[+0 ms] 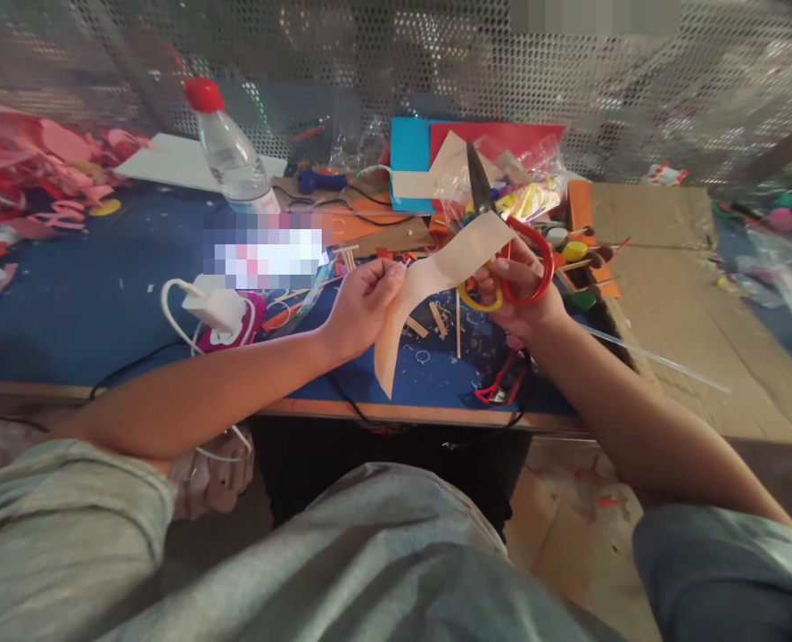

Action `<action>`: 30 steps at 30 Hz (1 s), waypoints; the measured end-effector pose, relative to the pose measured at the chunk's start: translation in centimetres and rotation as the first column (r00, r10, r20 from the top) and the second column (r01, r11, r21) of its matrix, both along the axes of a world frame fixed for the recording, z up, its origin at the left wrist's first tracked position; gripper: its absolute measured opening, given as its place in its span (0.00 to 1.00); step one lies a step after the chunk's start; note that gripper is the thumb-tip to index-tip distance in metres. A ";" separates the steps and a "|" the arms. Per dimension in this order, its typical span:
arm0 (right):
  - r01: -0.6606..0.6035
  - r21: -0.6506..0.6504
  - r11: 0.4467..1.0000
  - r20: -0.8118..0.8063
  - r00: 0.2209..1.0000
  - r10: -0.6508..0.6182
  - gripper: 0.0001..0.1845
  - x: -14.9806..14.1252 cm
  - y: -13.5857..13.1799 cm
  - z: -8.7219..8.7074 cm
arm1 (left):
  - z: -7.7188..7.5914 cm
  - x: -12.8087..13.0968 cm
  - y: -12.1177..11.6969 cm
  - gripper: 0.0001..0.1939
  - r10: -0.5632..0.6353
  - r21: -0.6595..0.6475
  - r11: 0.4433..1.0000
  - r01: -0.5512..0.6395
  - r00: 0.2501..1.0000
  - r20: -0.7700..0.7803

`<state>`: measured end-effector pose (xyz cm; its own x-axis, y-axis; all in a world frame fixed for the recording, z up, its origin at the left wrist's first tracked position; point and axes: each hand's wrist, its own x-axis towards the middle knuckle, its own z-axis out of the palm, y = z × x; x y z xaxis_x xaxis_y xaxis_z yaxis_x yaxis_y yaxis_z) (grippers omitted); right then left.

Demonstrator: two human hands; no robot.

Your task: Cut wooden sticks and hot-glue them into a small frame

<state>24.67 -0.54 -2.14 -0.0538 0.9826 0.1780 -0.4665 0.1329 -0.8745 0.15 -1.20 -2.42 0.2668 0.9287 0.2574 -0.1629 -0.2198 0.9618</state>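
Observation:
My left hand [369, 303] pinches a curved strip of beige paper [440, 267] near its middle. One end of the strip hangs down toward the table's front edge, and the other rises to the right. In my right hand [526, 290] is a pair of scissors [482, 183] with dark blades pointing up and away from me. One handle loop is red and the other yellow. The strip's upper end lies across the scissors, hiding part of them and some right-hand fingers. Whether those fingers also grip the paper is unclear.
Short wooden sticks [440, 319] and scraps lie on the blue table [135, 241] below my hands. At left stand a red-capped bottle [232, 160] and a white plug [218, 308] on a purple socket block. Flattened cardboard [664, 294] covers the right side; pink scraps [41, 169] pile far left.

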 end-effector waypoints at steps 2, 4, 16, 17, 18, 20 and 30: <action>0.026 -0.018 0.999 -0.027 0.999 -0.027 0.22 -0.1 -0.1 0.1 | 0.0 -0.1 0.2 0.23 0.009 0.006 1.000 -0.009 1.000 0.009; 0.018 -0.040 0.999 -0.043 0.999 -0.019 0.26 -0.1 -0.3 0.2 | -0.1 -0.1 0.4 0.24 0.027 0.009 1.000 -0.027 0.999 0.023; -0.107 0.001 0.994 0.126 0.986 0.106 0.25 -0.1 -1.8 0.1 | -0.5 -0.1 0.8 0.27 0.086 -0.008 0.996 -0.085 0.992 0.092; -0.115 0.019 0.993 0.141 0.984 0.111 0.26 -0.2 -1.9 0.2 | -0.5 -0.1 0.7 0.27 0.094 -0.009 0.996 -0.094 0.991 0.097; -0.123 0.033 0.992 0.157 0.981 0.116 0.27 -0.3 -2.0 0.2 | -0.4 -0.1 0.7 0.27 0.102 -0.011 0.995 -0.101 0.989 0.103; -0.141 0.049 0.989 0.188 0.974 0.129 0.29 -0.4 -2.2 0.4 | -0.3 -0.1 0.6 0.28 0.110 -0.016 0.994 -0.109 0.988 0.111; -0.300 -0.006 0.954 0.220 0.930 0.294 0.32 -0.4 -2.4 0.2 | -0.1 -0.2 0.5 0.28 0.076 -0.042 0.996 -0.074 0.995 0.063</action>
